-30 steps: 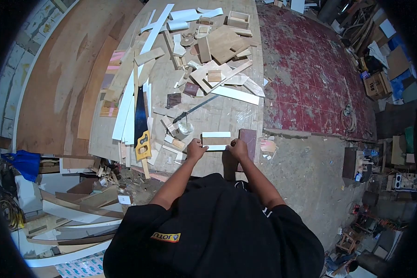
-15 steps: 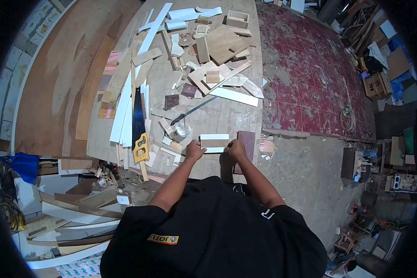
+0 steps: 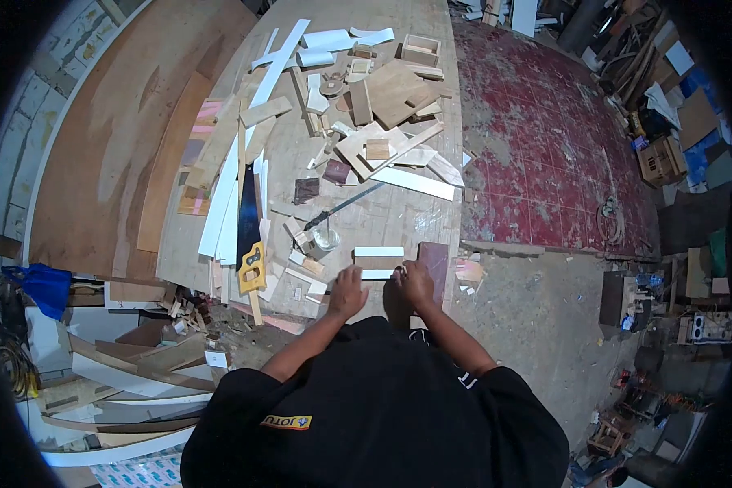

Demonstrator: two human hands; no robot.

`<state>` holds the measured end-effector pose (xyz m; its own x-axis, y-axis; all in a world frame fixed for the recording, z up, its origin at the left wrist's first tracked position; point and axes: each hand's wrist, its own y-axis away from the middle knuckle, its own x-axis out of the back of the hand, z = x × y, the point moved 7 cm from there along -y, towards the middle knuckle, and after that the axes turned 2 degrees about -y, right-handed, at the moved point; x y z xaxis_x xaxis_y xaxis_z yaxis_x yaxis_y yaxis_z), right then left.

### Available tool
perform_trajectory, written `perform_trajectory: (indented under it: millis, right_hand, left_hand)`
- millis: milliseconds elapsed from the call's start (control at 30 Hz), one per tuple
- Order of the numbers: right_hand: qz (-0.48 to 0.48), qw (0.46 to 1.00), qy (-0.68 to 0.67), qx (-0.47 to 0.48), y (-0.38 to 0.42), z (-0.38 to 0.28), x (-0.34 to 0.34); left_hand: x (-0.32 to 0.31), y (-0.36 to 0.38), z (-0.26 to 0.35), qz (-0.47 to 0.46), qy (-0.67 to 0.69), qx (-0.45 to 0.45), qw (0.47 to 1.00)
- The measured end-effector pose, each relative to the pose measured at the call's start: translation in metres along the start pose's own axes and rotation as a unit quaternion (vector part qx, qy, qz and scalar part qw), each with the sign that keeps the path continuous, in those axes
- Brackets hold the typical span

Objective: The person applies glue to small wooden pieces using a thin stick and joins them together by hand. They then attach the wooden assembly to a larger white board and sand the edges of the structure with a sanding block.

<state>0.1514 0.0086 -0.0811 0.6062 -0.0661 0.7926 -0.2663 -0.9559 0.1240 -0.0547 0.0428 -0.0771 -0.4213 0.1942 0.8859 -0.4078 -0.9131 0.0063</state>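
Observation:
A small wooden piece with two white strips along its long sides (image 3: 379, 263) lies on the workbench (image 3: 366, 213) in front of me. My left hand (image 3: 349, 294) rests by its left front corner, fingers stretched out and slightly apart, holding nothing. At the right front corner is my right hand (image 3: 416, 284), its fingers curled together; what they hold, if anything, is too small to make out. Just right of it lies a dark reddish-brown board (image 3: 433, 264). A clear round container (image 3: 325, 239) stands beyond my left hand, beside a long dark thin tool (image 3: 342, 206).
A handsaw with a yellow handle (image 3: 252, 267) lies left on the bench, beside long white strips (image 3: 220, 213). Further back are wood offcuts, a square plywood board (image 3: 392, 91) and a small open wooden box (image 3: 420, 50). A large brown panel (image 3: 110, 138) leans at left.
My left hand has let go of the white-edged piece's left end and drawn back slightly towards me, fingers opening. My right hand stays at the right end, its fingers more curled.

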Motion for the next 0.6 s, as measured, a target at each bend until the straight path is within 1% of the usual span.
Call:
perform_trajectory:
  millis: [33, 67, 100, 133, 200, 267, 300, 367, 433, 467, 500, 533, 600]
  right_hand:
    - [0.019, 0.996, 0.045, 0.077, 0.004, -0.010, 0.000]
    - [0.019, 0.996, 0.045, 0.078, 0.004, -0.011, -0.003]
    - [-0.013, 0.985, 0.060, 0.164, 0.005, -0.023, -0.013]
    - [-0.045, 0.965, 0.074, 0.249, 0.010, -0.034, -0.022]
    - [-0.055, 0.958, 0.092, 0.264, 0.015, -0.037, -0.028]
    - [-0.132, 0.954, 0.126, 0.238, 0.012, -0.034, -0.041]
    - [-0.134, 0.953, 0.126, 0.240, 0.012, -0.031, -0.045]
    - [-0.024, 0.946, 0.081, 0.313, 0.015, -0.031, -0.041]
    - [-0.018, 0.939, 0.091, 0.332, 0.015, -0.031, -0.043]
    - [-0.009, 0.932, 0.101, 0.347, 0.016, -0.032, -0.044]
    - [-0.054, 0.940, 0.120, 0.314, 0.013, -0.028, -0.050]
    - [-0.096, 0.945, 0.139, 0.280, 0.010, -0.025, -0.056]
    - [-0.092, 0.943, 0.133, 0.289, 0.012, -0.024, -0.052]
  left_hand:
    - [0.001, 0.004, 0.016, -0.027, -0.026, -0.085, 0.996]
    - [0.000, 0.008, 0.032, -0.054, -0.051, -0.170, 0.983]
    - [-0.001, 0.008, 0.041, -0.053, -0.063, -0.199, 0.977]
    - [-0.001, 0.006, 0.045, -0.053, -0.063, -0.199, 0.977]
    - [-0.009, 0.003, 0.051, -0.089, -0.112, -0.216, 0.966]
    - [-0.013, 0.000, 0.051, -0.103, -0.124, -0.214, 0.964]
    - [-0.019, 0.000, 0.049, -0.119, -0.134, -0.212, 0.961]
    - [-0.027, -0.001, 0.046, -0.107, -0.124, -0.216, 0.963]
    - [-0.027, 0.002, 0.048, -0.095, -0.114, -0.219, 0.964]
    - [-0.029, 0.003, 0.047, -0.109, -0.108, -0.208, 0.966]
    - [-0.030, 0.000, 0.048, -0.121, -0.102, -0.199, 0.967]
    - [-0.030, -0.003, 0.050, -0.113, -0.101, -0.201, 0.968]
    - [-0.026, 0.002, 0.051, -0.081, -0.112, -0.218, 0.966]
